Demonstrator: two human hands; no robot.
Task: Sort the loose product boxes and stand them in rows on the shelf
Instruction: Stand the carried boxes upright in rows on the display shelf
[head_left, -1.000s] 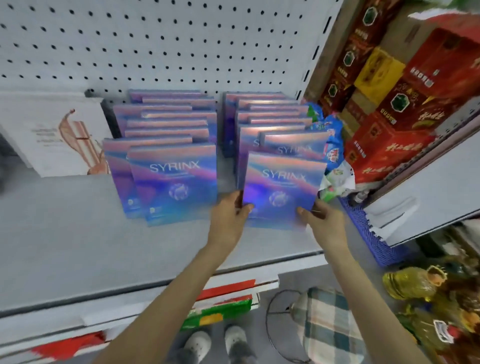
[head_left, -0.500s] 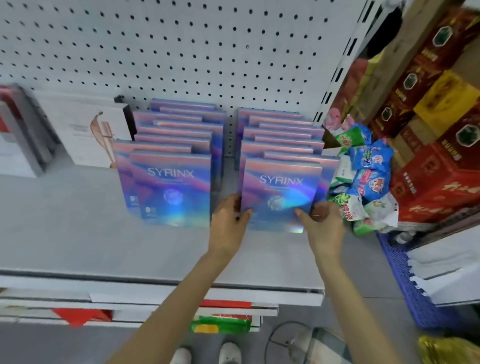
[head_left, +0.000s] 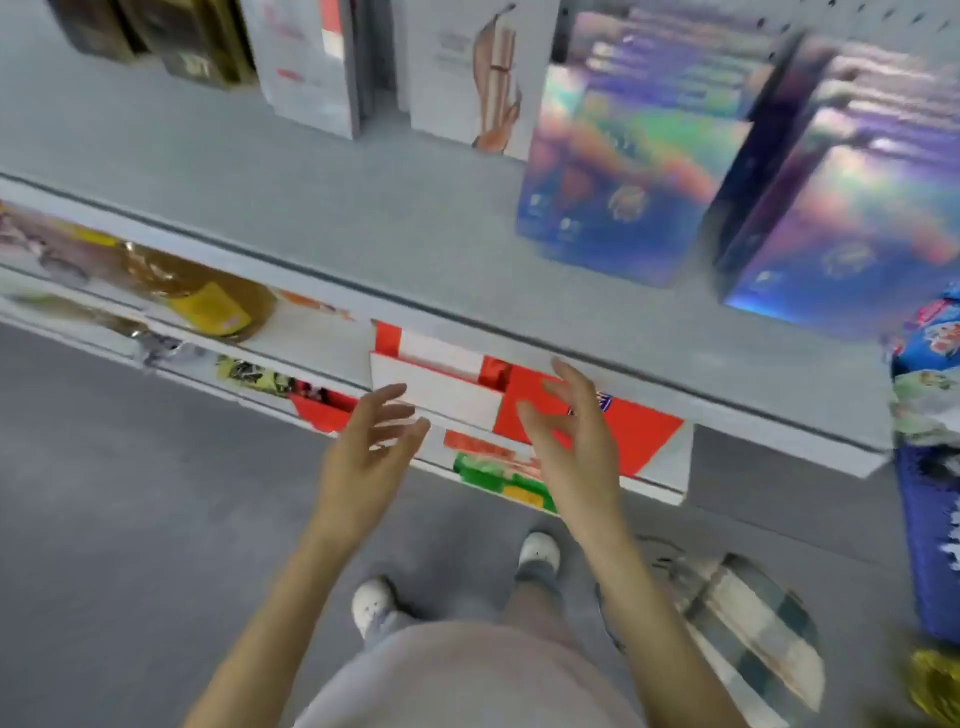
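Observation:
Two rows of holographic purple-blue boxes stand upright on the grey shelf (head_left: 322, 208): the left row (head_left: 623, 171) and the right row (head_left: 852, 208), both blurred. My left hand (head_left: 363, 457) and my right hand (head_left: 576, 447) hover empty below the shelf's front edge, fingers spread and relaxed, well apart from the boxes. Under my hands lie red-and-white boxes (head_left: 561, 415) on a lower shelf.
White boxes (head_left: 467, 67) and dark packs (head_left: 156, 36) stand further left on the shelf. Yellowish packets (head_left: 208, 306) lie on the lower shelf. A blue crate (head_left: 930, 545) with snack bags sits at the right. A plaid stool (head_left: 748, 639) stands on the grey floor by my feet.
Both hands let go of the front box of the right row and dropped below the shelf edge. My view swung down and to the left.

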